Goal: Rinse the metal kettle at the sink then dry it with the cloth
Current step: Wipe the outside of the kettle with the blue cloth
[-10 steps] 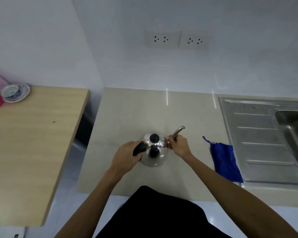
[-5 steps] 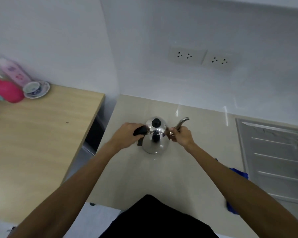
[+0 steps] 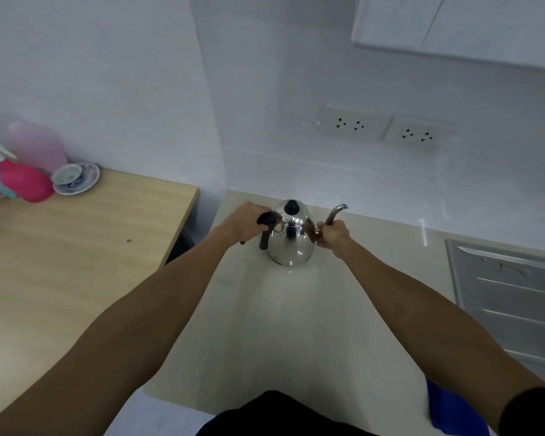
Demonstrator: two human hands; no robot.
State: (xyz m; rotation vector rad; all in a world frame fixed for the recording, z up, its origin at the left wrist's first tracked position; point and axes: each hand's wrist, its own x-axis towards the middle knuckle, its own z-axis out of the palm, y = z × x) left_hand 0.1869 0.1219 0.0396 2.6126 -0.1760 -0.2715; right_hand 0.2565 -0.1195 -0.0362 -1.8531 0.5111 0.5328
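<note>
A shiny metal kettle with a black lid knob and a thin curved spout is held over the beige counter, near the back wall. My left hand grips its black handle. My right hand is closed around the base of the spout. The blue cloth lies at the counter's near right edge, partly hidden by my right forearm. The steel draining board of the sink shows at the right; the basin is out of view.
A wooden table stands to the left across a narrow gap, with a cup on a saucer, a pink bowl-shaped item and bottles at its back. Two wall sockets sit above the counter. A cabinet hangs at top right.
The kettle with both hands on it has moved away from me toward the back wall. The view has tilted up and left, so the cloth and sink slid toward the frame's right edge.
</note>
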